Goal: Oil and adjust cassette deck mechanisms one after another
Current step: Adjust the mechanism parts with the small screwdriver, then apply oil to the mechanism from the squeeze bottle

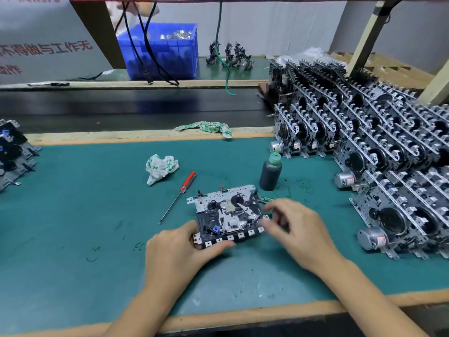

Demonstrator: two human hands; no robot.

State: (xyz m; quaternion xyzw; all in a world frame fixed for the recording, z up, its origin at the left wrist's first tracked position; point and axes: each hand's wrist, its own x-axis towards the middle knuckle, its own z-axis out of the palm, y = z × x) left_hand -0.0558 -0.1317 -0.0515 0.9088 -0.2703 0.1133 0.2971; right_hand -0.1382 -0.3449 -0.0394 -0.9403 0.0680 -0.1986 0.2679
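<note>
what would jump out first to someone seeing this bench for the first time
Probably the big stack of cassette deck mechanisms piled in rows on the right of the green mat. Next, the single mechanism at front centre, with the left hand on its near edge and the right hand at its right side. A dark oil bottle stands just behind.

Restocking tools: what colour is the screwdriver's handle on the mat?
Red, translucent-looking, on the screwdriver lying left of the mechanism; the head view shows it.
</note>
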